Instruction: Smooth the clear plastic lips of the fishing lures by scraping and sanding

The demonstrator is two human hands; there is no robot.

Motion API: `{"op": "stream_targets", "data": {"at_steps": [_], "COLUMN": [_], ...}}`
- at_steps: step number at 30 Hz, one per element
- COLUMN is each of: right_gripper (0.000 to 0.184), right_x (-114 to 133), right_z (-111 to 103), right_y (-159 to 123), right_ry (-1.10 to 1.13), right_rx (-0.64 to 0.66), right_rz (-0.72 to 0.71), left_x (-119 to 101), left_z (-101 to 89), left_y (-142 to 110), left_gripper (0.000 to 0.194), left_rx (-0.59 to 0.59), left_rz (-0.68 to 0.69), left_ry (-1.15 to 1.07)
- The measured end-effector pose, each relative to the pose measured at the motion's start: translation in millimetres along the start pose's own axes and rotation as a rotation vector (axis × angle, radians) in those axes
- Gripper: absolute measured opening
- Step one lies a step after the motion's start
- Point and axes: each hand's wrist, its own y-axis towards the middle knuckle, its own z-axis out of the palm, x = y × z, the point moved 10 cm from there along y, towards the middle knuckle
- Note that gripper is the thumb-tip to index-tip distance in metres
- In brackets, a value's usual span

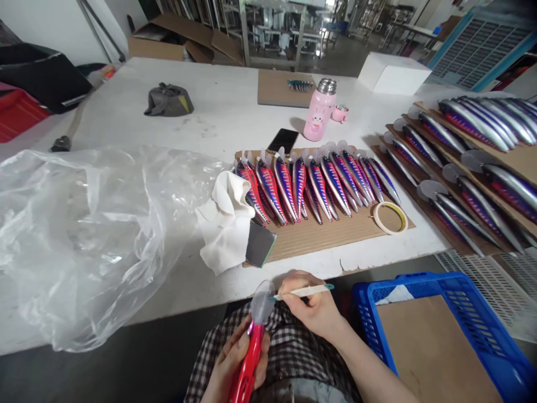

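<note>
My left hand (239, 358) is wrapped round a red fishing lure (248, 366), its clear rounded lip (263, 302) pointing up and away from me. My right hand (308, 305) pinches a thin pale stick (308, 291) with teal at both ends, and its tip touches or nearly touches the lip. Both hands are above my lap, in front of the table edge. Beyond them, several purple, red and silver lures (319, 184) lie side by side on a cardboard sheet (293, 243). A white cloth (226, 224) and a dark grey sheet (259, 245) rest at its left end.
Clear plastic bags (96, 240) cover the table's left side. A tape roll (390, 218), phone (283, 141) and pink bottle (320, 112) stand or lie around the cardboard. More lures (474, 207) fill boards at right. A blue crate (369, 313) is by my right arm.
</note>
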Motion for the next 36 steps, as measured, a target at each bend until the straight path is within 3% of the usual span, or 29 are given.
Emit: {"op": "stream_targets", "data": {"at_steps": [3,7,13,19,25,30,33,36], "right_gripper": [0.015,0.013,0.013,0.012,0.013,0.011,0.012,0.015], "right_x": [-3,-10,-6,-8,-16,-10,-14,-21], "right_z": [0,-5,1,-2,-7,0,-21,-63], "right_y": [-1,-4,0,-5,-4,-1,-9,-14], "right_ry": [-0.008,-0.017,0.006,-0.025,-0.044,-0.090,-0.235,-0.408], "right_rx": [-0.017,-0.080,0.007,-0.083,-0.113,-0.071,-0.222,-0.360], "right_rz": [0.013,0.052,0.056,0.066,0.119,0.070,0.052,0.023], "left_x": [0,0,-3,-6,-4,-3,-3,-5], "left_z": [-1.1,-0.8,2.7,14.0,14.7,15.0,11.7,3.0], "left_y": [-1,0,1,2,3,8,9,6], "left_gripper": [0.073,0.067,0.059,0.031,0.032,0.038,0.046,0.049], "left_rx": [-0.003,0.003,0.025,0.075,0.068,0.094,0.096,0.091], "left_rz": [0.003,0.006,0.044,0.036,-0.003,0.001,0.023,0.052], "left_ry": [0.010,0.004,-0.005,-0.009,-0.021,-0.017,-0.024,-0.050]}}
